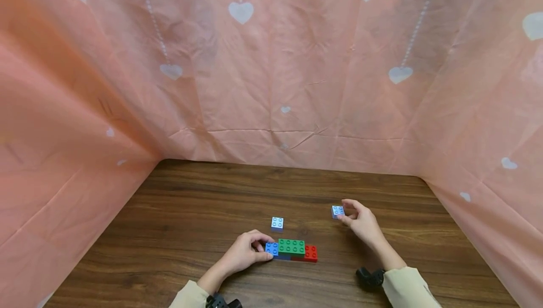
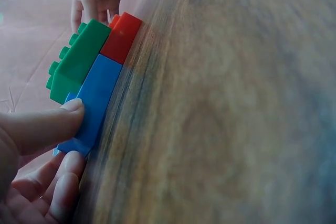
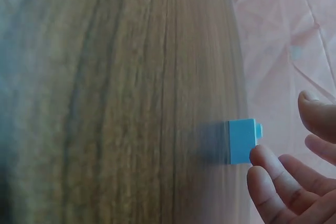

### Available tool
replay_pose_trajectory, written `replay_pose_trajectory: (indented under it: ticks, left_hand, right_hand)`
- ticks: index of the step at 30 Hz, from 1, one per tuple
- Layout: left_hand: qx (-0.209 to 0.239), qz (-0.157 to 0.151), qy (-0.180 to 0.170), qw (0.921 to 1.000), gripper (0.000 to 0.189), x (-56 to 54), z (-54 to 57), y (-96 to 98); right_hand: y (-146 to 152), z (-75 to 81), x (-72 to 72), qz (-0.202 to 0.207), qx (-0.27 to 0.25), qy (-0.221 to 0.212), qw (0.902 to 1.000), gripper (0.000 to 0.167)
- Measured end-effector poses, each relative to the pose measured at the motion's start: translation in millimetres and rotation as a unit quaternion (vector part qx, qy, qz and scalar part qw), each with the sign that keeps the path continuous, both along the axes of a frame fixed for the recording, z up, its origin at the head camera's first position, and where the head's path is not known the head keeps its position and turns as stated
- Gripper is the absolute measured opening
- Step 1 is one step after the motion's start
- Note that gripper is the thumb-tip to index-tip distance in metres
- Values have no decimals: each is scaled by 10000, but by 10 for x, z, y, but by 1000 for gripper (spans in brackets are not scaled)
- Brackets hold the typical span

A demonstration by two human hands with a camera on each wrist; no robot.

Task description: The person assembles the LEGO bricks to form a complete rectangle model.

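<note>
My left hand (image 1: pixel 243 253) grips the left end of a joined row of bricks, thumb on the near side and fingers behind. That end is a blue brick (image 2: pixel 100 98), butted against a red brick (image 2: pixel 122 38) at the right. Across the top of both lies a green brick (image 1: pixel 291 247), leaving studs showing at either end. Farther right, my right hand (image 1: pixel 365 225) is beside a small light blue brick (image 3: pixel 242 141) on the table. Its thumb and fingers are spread apart, with fingertips right at the brick's edge.
Another small light blue brick (image 1: pixel 277 223) lies behind the joined row. The brown wooden table (image 1: pixel 191 204) runs back to a pink curtain (image 1: pixel 271 63) with white hearts, which also hangs along both sides.
</note>
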State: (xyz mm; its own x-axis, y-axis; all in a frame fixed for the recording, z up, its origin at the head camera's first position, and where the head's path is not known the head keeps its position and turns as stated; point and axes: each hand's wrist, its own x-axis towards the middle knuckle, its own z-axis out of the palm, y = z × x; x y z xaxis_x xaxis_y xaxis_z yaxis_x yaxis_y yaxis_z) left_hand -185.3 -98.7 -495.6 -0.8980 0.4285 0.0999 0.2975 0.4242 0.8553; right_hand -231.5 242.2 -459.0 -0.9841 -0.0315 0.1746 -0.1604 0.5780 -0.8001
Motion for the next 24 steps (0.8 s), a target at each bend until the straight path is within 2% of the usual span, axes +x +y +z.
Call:
replay_pose_trajectory:
  ticks: [9,18,24]
  left_hand:
    - [-58,-12,-74,10000,27,-1,-20,-8]
    - [-65,35,-80,9999,28,-20,-22,2]
    - [-75,16,-61,10000,28,-10,-16,7]
  right_hand:
    - [-36,-54,-118,198,495,-325,9980,57]
    - [-21,-105,-231,256,940,-216,9950,52]
    - [-3,-139,-284,368,1135,-316,9924,48]
